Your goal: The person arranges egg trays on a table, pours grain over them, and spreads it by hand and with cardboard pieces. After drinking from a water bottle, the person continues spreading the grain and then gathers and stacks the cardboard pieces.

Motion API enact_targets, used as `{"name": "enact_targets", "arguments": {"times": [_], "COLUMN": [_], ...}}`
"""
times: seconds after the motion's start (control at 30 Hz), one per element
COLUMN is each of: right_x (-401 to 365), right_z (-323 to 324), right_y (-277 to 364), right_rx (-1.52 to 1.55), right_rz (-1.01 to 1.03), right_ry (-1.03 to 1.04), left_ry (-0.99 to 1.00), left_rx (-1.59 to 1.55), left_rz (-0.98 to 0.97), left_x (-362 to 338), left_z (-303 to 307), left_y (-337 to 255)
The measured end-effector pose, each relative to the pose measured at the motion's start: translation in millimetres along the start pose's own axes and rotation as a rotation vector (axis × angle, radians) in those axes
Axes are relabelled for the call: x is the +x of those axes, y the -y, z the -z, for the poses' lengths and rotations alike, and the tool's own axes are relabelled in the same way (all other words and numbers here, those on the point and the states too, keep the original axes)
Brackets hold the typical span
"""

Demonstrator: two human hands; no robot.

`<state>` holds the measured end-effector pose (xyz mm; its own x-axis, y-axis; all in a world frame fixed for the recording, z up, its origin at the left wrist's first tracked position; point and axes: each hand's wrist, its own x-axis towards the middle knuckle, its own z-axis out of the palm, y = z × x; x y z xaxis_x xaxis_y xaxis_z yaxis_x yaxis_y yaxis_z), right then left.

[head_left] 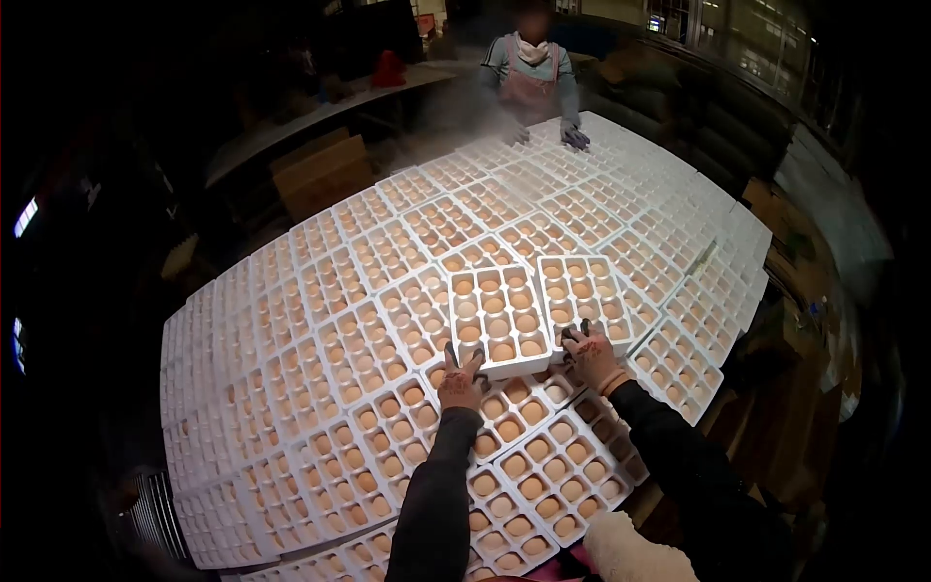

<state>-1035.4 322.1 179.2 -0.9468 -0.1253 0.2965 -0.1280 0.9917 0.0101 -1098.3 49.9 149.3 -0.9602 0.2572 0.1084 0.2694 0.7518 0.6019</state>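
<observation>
Two white trays with round, light-orange pieces in their square compartments lie on top of other such trays. My left hand [462, 380], in a glove with dark fingertips, touches the near left corner of the left raised tray [514, 367], its fingers apart. At the near edge of the right raised tray [625, 344] is my right hand [589, 351], gloved too, its fingers bent over the rim. The two raised trays sit side by side, slightly turned from each other, above the filled trays [497, 462] beneath.
Rows of filled white trays [335, 254] cover the large table. Across it stands another person [529, 78] in an apron, with gloved hands over the far trays. Cardboard boxes [323, 175] stand behind on the left, and a red object [389, 70] lies farther back.
</observation>
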Motion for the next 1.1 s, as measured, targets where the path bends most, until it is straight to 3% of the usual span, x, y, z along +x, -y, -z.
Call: {"name": "enact_targets", "arguments": {"times": [0.07,0.1,0.13,0.2,0.27,0.33,0.4,0.47,0.5,0.57,0.63,0.67,0.73,0.77,0.8,0.83,0.93,0.97,1.07,1.1], "right_x": [-12.7,-22.9,-27.9,-36.7,-53.0,-87.9,-106.5,-119.4,-122.5,-114.1,-115.0,-116.8,-118.8,-119.1,-116.3,-118.6,-114.8,-114.1,-108.9,-109.2], "right_z": [5.0,10.1,16.8,31.0,41.3,21.3,25.1,21.6,20.5,24.9,14.2,6.9,-4.7,-6.5,-3.9,-8.5,-14.4,-14.9,-18.8,-22.4], "right_y": [26.0,41.3,58.2,98.2,137.0,158.3,184.3,199.6,199.2,210.0,206.0,198.0,189.8,191.5,189.1,184.0,181.2,181.0,166.9,165.3], "right_rx": [0.047,0.094,0.165,0.278,0.372,0.312,0.329,0.325,0.351,0.414,0.469,0.477,0.483,0.432,0.331,0.365,0.499,0.476,0.313,0.357], "right_rz": [0.054,0.088,0.156,0.179,0.193,0.267,0.233,0.241,0.172,0.114,0.079,0.037,0.067,0.206,0.066,0.054,-0.083,-0.090,-0.102,-0.126], "right_ry": [-0.050,-0.090,-0.117,-0.082,0.045,0.069,0.219,0.156,0.202,0.218,0.231,0.272,0.167,0.047,0.192,0.159,0.215,0.196,0.278,0.262], "left_ry": [-0.160,-0.050,0.009,-0.109,-0.035,-0.178,-0.257,-0.435,-0.543,-0.637,-0.719,-0.632,-0.867,-0.845,-0.813,-0.777,-0.844,-0.764,-0.609,-0.677], "left_rx": [0.006,-0.120,0.016,-0.033,-0.178,-0.119,-0.207,-0.086,0.072,0.084,0.261,0.451,0.180,0.265,0.343,0.419,0.123,0.063,0.061,0.091], "left_rz": [-0.132,-0.031,0.037,0.022,0.251,0.348,0.465,0.525,0.598,0.752,0.672,0.518,0.806,0.776,0.740,0.698,0.835,0.942,1.000,0.986], "left_x": [-24.9,-43.8,-66.6,-124.4,-192.7,-284.3,-368.9,-443.1,-474.8,-548.5,-626.1,-665.2,-699.8,-716.3,-731.3,-746.5,-793.4,-797.8,-795.4,-792.9], "left_z": [19.1,39.4,67.9,110.0,178.6,218.2,270.8,323.7,344.1,382.9,408.6,423.3,442.9,451.9,461.0,465.7,435.8,431.1,413.9,400.8], "left_y": [24.5,36.5,41.3,72.8,81.8,104.7,125.5,133.6,139.1,168.0,218.7,246.4,270.8,284.8,300.9,314.4,378.6,387.9,413.0,422.4]}}
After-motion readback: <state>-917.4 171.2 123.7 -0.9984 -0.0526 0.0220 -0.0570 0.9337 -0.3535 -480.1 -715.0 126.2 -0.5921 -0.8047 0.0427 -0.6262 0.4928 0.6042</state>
